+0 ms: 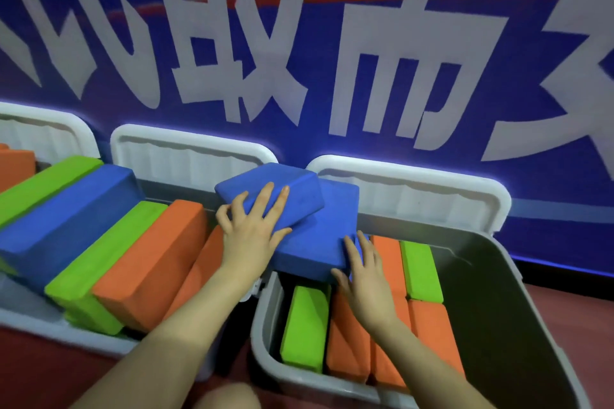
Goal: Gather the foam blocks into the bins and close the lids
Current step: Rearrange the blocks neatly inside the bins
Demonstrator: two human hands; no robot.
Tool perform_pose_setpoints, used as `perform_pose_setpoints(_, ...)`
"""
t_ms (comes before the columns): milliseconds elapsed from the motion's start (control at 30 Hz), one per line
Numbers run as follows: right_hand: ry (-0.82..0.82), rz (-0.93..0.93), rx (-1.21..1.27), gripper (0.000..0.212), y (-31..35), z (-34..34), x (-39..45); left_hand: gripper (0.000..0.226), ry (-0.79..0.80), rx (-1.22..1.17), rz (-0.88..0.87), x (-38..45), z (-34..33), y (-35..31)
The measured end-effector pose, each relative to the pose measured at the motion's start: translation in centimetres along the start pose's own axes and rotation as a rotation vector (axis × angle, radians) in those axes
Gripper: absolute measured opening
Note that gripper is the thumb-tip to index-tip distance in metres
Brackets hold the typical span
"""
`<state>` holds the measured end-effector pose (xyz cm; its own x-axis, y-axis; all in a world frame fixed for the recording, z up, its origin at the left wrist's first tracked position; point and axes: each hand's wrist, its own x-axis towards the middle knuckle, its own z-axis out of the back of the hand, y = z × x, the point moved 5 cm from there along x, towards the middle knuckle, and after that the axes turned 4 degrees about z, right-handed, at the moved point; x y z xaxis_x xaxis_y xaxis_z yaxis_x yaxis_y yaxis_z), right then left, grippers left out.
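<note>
Two blue foam blocks overlap above the gap between two grey bins. My left hand grips the upper blue block, fingers spread on its top, thumb at its near edge. My right hand holds the lower blue block at its near right corner. The right bin holds orange blocks and green blocks standing on edge. The middle bin is packed with leaning blue, green and orange blocks. Both white lids stand open against the wall.
A third bin with an open lid and an orange block sits at the far left. A blue wall with large white characters rises right behind the bins. The floor is dark red. My knee shows at the bottom.
</note>
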<state>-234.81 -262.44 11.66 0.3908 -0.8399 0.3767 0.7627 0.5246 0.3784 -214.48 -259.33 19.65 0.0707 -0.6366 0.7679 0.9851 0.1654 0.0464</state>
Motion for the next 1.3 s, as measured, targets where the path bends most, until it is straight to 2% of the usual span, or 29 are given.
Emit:
perform_pose_setpoints(133, 0.073, -0.166, -0.063, 0.089, -0.9, -1.4, -0.8, 0.074, -0.02, 0.003, 0.024, -1.1, -0.4, -0.7)
perform_pose_setpoints(200, 0.088, -0.323, 0.09, 0.095, -0.8, -1.9, -1.1, 0.071, -0.055, 0.049, -0.044, -1.7, -0.3, -1.4)
perform_pose_setpoints(267, 0.042, -0.45, 0.235, 0.097, -0.2, -2.2, -0.8, 0.066, -0.075, 0.102, -0.075, -2.1, -0.4, -1.7)
perform_pose_setpoints(333, -0.008, -0.502, 0.325, 0.096, 0.4, -2.7, -0.3, 0.064, -0.067, 0.125, -0.046, -2.2, -0.7, -1.5)
perform_pose_setpoints(467, -0.158, -0.479, 0.672, 0.097, 1.8, -3.2, 0.0, 0.06, -0.031, 0.106, 0.015, -1.5, -1.1, -0.4)
perform_pose_setpoints(567, -0.262, -0.46, 0.734, 0.085, 2.4, -2.0, 0.6, 0.057, -0.038, 0.101, 0.001, -0.4, -0.9, 0.4)
perform_pose_setpoints(633, -0.281, -0.371, 0.658, 0.072, 2.9, -0.4, 1.3, 0.054, -0.063, 0.109, -0.042, 0.1, -0.5, 0.5)
perform_pose_setpoints(767, -0.285, -0.108, 0.327, 0.058, 3.6, 3.8, 2.3, 0.05, -0.133, 0.091, -0.094, 1.9, 1.2, -0.3)
perform_pose_setpoints(933, -0.361, 0.04, 0.199, 0.052, 2.0, 10.4, 1.6, 0.048, -0.186, 0.021, -0.149, 5.0, 3.7, -4.0)
perform_pose_setpoints(1133, -0.408, 0.079, 0.091, 0.057, -0.2, 19.2, 0.5, 0.048, -0.117, -0.134, -0.085, 7.8, 7.7, -10.5)
perform_pose_setpoints(1300, -0.328, -0.056, 0.028, 0.059, -2.3, 22.7, -1.6, 0.05, 0.044, -0.187, 0.057, 7.2, 9.9, -14.3)
